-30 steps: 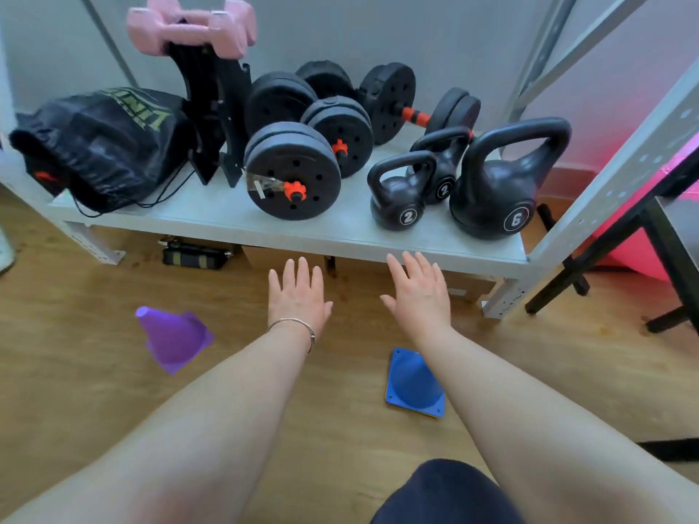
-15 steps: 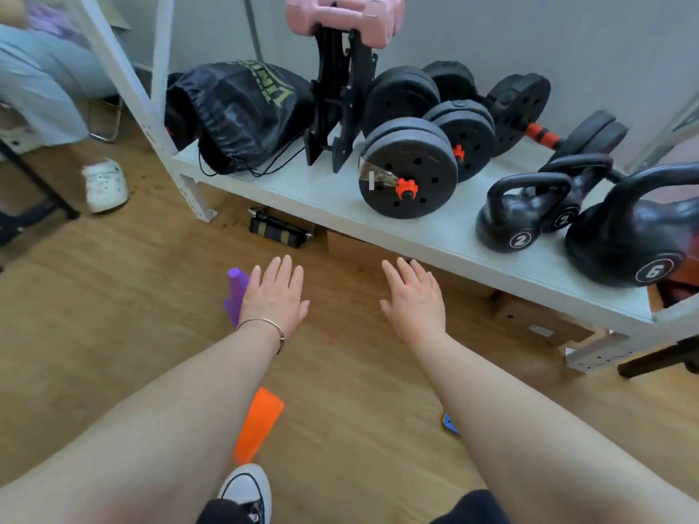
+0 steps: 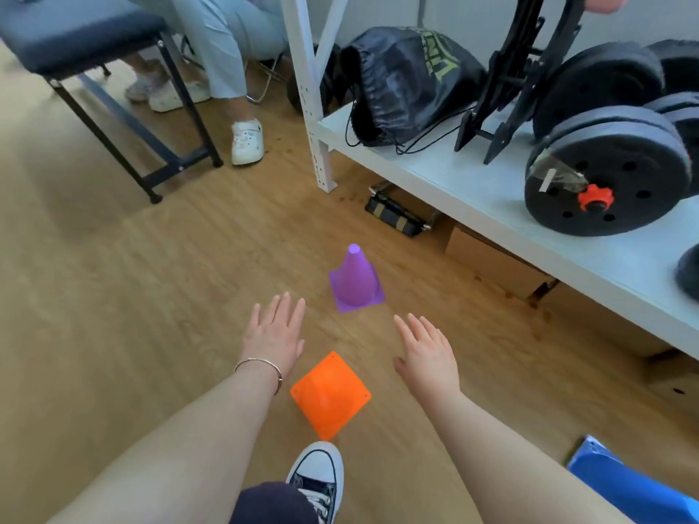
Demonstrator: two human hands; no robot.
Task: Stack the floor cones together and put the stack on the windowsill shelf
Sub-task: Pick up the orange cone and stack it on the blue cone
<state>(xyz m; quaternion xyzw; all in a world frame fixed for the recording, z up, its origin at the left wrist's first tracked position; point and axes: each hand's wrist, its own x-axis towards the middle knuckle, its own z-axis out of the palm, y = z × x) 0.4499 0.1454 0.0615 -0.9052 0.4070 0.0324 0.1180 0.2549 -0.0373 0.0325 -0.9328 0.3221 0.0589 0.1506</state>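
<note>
Fingers (image 3: 281,310) on my left hand (image 3: 273,336) are stretched flat and slightly spread, palm down, gripping nothing; a thin bracelet (image 3: 261,366) circles that wrist. My right hand (image 3: 427,353) is the same, its fingers (image 3: 414,327) straight and apart, empty, hovering above the wooden floor (image 3: 113,296).

Between my two forearms, near me, I see the orange cone (image 3: 330,395) standing on its square base, just beside my left wrist. Farther out, beyond both sets of fingertips and a little to the right of centre, the purple cone (image 3: 356,279) stands upright on the floor, apart from either hand. At the near right edge the blue cone (image 3: 620,482) shows only in part, cut off by my right arm and the frame, so I cannot tell how it lies. None of the three cones touches another.

My sneaker (image 3: 319,474) sits near the bottom, just short of the orange cone.

To the right runs a low white shelf (image 3: 491,206) carrying a black drawstring bag (image 3: 404,81), a black folding stand (image 3: 518,70) and black weight plates (image 3: 609,172). Far left stands a dark bench (image 3: 75,35), and beside it a seated person's legs (image 3: 223,43) and white shoes (image 3: 247,141).
</note>
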